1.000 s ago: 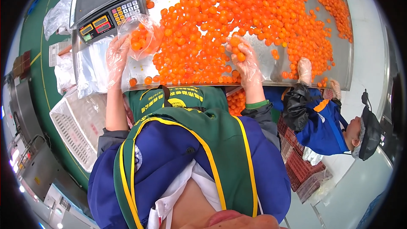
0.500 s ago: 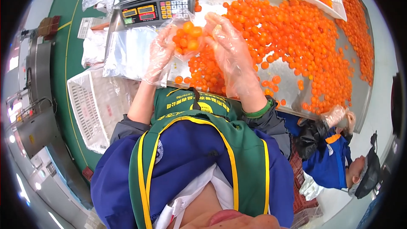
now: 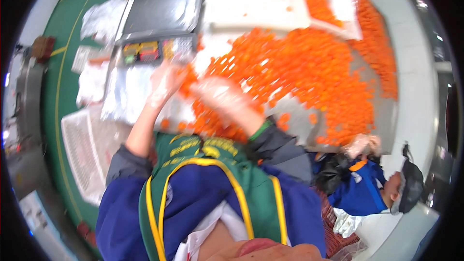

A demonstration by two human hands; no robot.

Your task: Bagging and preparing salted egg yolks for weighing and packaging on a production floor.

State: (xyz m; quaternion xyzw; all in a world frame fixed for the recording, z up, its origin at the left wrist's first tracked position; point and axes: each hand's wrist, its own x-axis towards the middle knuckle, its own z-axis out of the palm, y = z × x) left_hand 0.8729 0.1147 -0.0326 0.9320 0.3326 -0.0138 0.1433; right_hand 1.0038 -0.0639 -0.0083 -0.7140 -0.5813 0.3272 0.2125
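Note:
In the clear-gloved fingers of my left hand (image 3: pixel 164 84) is a clear plastic bag of round orange balls (image 3: pixel 186 80) that look like salted egg yolks. The bag hangs just in front of the scale's keypad. My right hand (image 3: pixel 218 94), also gloved, comes up against the bag from the right; motion smears its fingers, so their grip is unclear. Below and beyond it spreads a heap of the same orange balls (image 3: pixel 285 63) on a metal table (image 3: pixel 295 111).
A digital scale (image 3: pixel 162 12) stands far left, with a stack of clear bags (image 3: pixel 126 89) in front. Behind the heap are a white tray (image 3: pixel 251 19) and another tray of balls (image 3: pixel 355 29). A white crate (image 3: pixel 84 150) stands left. A co-worker (image 3: pixel 362 188) works at the right.
The view has shifted and blurred, with the table appearing lower and further left. My left hand still has the bag of balls; my right hand stays close beside it.

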